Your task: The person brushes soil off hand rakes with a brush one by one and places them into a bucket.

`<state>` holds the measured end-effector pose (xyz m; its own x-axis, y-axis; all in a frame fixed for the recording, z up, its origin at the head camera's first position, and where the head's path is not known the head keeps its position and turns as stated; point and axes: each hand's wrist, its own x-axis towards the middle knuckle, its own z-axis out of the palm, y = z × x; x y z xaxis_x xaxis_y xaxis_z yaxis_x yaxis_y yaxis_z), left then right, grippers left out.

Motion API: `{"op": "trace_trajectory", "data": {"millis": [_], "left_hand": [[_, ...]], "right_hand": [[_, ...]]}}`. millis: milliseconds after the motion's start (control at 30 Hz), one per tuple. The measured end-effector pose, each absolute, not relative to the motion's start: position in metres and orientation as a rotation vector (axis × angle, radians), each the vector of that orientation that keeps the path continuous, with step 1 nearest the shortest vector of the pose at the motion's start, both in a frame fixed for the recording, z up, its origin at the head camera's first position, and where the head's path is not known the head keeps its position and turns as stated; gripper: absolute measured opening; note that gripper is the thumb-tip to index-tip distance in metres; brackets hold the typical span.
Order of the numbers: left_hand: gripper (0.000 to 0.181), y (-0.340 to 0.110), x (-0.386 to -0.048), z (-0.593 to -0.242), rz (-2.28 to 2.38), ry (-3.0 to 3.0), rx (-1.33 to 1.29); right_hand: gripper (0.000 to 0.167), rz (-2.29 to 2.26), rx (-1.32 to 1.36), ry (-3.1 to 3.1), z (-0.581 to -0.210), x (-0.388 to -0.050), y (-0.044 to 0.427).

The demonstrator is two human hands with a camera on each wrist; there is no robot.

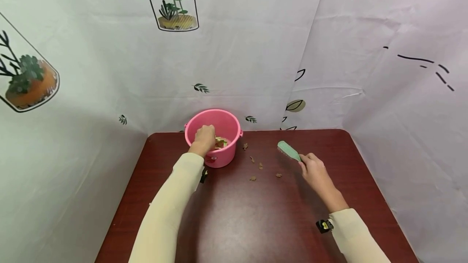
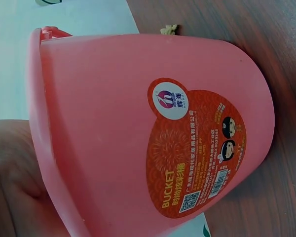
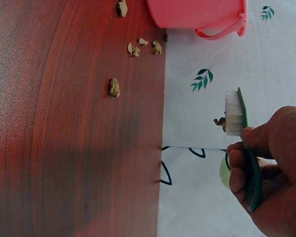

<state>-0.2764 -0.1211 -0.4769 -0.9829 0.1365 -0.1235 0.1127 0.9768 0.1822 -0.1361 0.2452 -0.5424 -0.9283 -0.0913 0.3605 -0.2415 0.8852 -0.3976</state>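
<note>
In the head view my left hand [image 1: 205,138] reaches over the near rim into a pink bucket [image 1: 224,158]. Its fingertips are hidden, so whether it holds anything does not show. Scraps [image 1: 221,143] in brown, green and pale colours lie inside. The left wrist view shows the bucket's red label [image 2: 197,153] and part of the palm [image 2: 19,182] behind the rim. My right hand [image 1: 316,172] grips a green brush [image 1: 289,150] by its handle, raised above the table. In the right wrist view a brown bit [image 3: 220,122] appears against the white bristles [image 3: 233,113].
Several small brown crumpled bits [image 1: 261,166] lie scattered on the dark red table [image 1: 248,222] right of the bucket. A white cloth [image 1: 248,52] with plant prints hangs behind the table and along both sides.
</note>
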Motion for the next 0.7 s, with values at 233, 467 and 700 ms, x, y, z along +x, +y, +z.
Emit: {"op": "trace_trajectory", "data": {"millis": [233,467,700], "left_hand": [[0.005,-0.1195,-0.2776,-0.4777,0.292,2.968,0.174],[0.006,-0.1195,-0.2768,-0.4782,0.322,2.951,0.156],[0.016,-0.1202,-0.2720,-0.4753,0.357,2.993,0.177]], "right_hand": [[0.025,0.636,0.247,-2.701,-0.5428,-0.1361,0.2476],[0.024,0.644,0.258,-2.674,-0.5430,-0.1363,0.2474],[0.025,0.664,0.236,-2.693,-0.5418,-0.1374,0.2484]]}}
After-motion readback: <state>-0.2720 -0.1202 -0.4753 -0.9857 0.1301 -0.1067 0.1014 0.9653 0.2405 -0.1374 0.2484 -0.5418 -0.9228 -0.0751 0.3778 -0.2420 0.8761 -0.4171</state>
